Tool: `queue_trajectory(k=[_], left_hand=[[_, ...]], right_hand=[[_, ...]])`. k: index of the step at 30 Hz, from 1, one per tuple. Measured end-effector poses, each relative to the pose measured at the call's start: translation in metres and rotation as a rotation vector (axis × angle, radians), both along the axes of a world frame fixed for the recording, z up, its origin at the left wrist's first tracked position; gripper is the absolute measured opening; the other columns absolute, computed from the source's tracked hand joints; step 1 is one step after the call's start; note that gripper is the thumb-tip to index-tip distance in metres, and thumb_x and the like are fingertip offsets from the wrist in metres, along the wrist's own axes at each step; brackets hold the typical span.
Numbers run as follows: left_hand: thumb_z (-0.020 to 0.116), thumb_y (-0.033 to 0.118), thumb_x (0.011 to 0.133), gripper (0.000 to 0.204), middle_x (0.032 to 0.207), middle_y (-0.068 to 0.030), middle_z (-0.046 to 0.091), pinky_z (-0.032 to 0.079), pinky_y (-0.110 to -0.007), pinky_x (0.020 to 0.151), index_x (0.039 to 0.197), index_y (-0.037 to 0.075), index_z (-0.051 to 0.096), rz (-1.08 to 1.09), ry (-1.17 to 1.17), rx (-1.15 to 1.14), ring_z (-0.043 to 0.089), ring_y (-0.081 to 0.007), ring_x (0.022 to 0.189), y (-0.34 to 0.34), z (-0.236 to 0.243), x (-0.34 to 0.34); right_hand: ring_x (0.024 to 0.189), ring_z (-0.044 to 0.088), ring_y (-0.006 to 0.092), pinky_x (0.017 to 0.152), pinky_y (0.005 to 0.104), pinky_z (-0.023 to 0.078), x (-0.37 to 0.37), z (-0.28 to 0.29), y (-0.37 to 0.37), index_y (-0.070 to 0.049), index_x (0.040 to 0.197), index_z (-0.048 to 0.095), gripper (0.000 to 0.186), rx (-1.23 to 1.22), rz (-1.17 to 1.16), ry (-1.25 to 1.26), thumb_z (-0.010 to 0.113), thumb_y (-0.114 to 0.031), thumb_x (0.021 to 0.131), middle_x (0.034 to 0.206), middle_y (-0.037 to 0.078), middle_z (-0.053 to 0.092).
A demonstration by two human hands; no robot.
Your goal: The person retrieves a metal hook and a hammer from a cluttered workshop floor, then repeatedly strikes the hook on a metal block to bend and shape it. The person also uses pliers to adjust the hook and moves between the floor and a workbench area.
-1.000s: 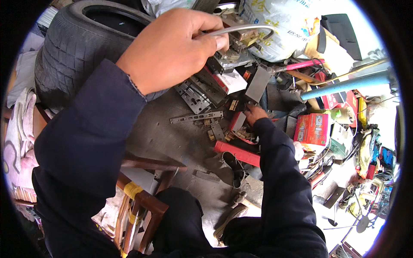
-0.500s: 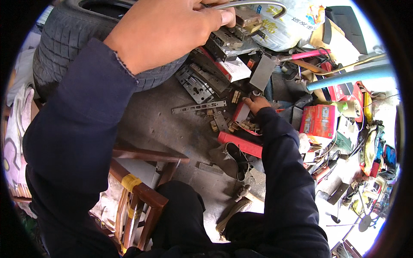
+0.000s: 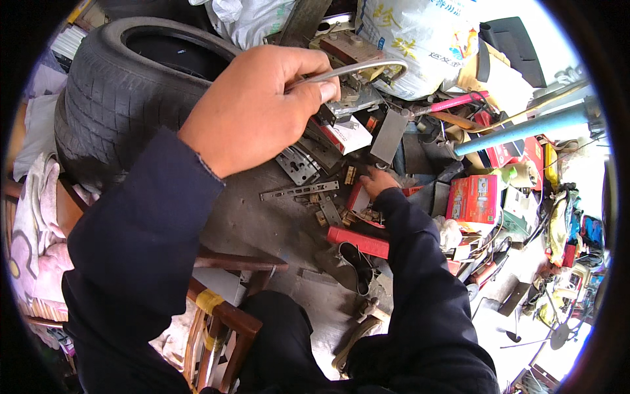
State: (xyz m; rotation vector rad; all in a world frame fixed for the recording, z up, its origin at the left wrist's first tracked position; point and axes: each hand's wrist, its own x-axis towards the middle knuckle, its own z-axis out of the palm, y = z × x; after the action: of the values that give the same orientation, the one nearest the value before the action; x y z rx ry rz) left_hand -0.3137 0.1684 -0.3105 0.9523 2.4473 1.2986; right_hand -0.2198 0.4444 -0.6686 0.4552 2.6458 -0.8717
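Head cam: left hand [image 3: 262,105] clamped on the bent rod [image 3: 361,66], probably high for clearance; right hand [image 3: 380,182] by red box [image 3: 357,197], can't tell its grip.

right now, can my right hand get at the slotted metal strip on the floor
Probably yes: the metal strip lies mostly uncovered to the left of the right hand, and nothing tall seems to stand between them, just low pieces like the brass-coloured block. Whether that hand is free is unclear.
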Motion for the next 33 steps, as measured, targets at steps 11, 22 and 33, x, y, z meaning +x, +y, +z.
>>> queue_trajectory(k=[11,22,33], left_hand=[[0.061,0.016,0.098,0.022,0.064,-0.0052,0.04,0.033,-0.032,0.055,0.089,-0.004,0.059,0.024,-0.037,0.01,0.034,-0.0116,0.06,0.002,0.007,0.0],[0.06,0.017,0.101,0.018,0.071,0.004,0.05,0.036,-0.021,0.062,0.1,0.001,0.068,0.032,-0.159,-0.001,0.045,-0.0033,0.067,0.008,0.005,-0.001],[0.059,0.014,0.1,0.018,0.066,0.0039,0.049,0.036,-0.023,0.056,0.097,-0.001,0.068,0.036,-0.075,-0.022,0.043,-0.0037,0.062,0.009,0.005,-0.003]], right_hand=[[0.111,0.062,0.0508,0.098,0.0493,0.049,-0.052,-0.019,-0.054,0.011,0.114,0.064,0.054,-0.189,-0.545,0.084,0.06,-0.03,0.078,0.114,0.039,0.063],[0.112,0.063,0.0479,0.096,0.0499,0.05,-0.055,-0.017,-0.095,0.003,0.131,0.052,0.059,-0.248,-0.599,0.284,0.065,-0.019,0.078,0.12,0.032,0.064],[0.128,0.052,0.048,0.107,0.0454,0.043,-0.062,-0.032,-0.104,0.004,0.155,0.025,0.086,-0.465,-0.749,0.398,0.064,-0.009,0.079,0.139,0.032,0.053]])
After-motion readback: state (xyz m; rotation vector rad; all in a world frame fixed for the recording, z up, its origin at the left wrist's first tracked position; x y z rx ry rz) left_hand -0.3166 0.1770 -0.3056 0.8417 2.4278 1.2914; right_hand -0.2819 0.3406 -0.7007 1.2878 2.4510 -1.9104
